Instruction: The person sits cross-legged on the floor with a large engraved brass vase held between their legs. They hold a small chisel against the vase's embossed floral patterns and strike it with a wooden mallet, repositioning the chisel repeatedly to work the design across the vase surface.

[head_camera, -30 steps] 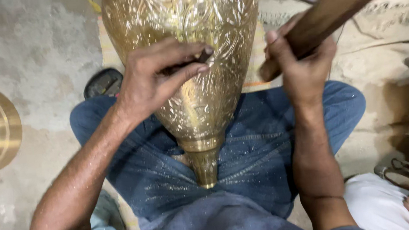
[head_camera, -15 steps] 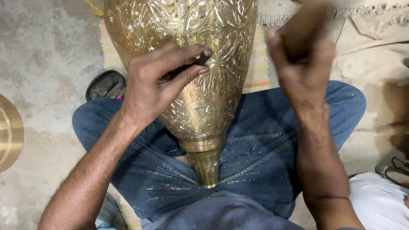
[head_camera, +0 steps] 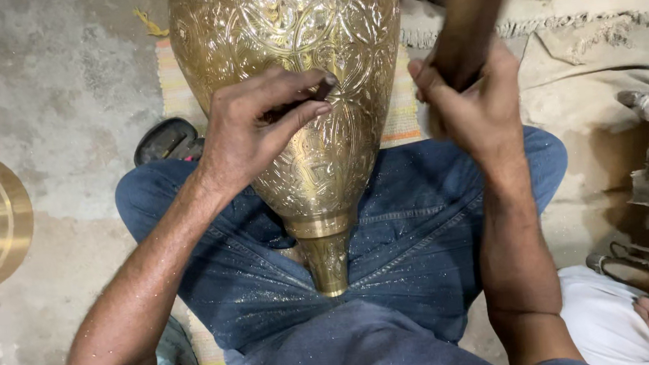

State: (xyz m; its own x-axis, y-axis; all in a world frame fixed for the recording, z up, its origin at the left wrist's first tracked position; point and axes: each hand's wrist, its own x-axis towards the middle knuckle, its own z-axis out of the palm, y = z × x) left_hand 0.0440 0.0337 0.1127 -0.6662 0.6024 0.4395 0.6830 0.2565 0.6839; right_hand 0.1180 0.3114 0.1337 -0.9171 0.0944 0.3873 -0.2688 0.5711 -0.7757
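Concrete floor (head_camera: 43,97) | left hand (head_camera: 253,130) pinches half-hidden punch (head_camera: 315,95) on brass vase (head_camera: 296,36) | right hand (head_camera: 470,107) grips blurred mallet (head_camera: 470,13)

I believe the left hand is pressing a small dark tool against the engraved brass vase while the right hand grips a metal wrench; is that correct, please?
Not quite. In the head view the right hand grips a brown wooden stick, not a metal wrench. The rest holds: the left hand presses a small dark tool against the engraved brass vase.
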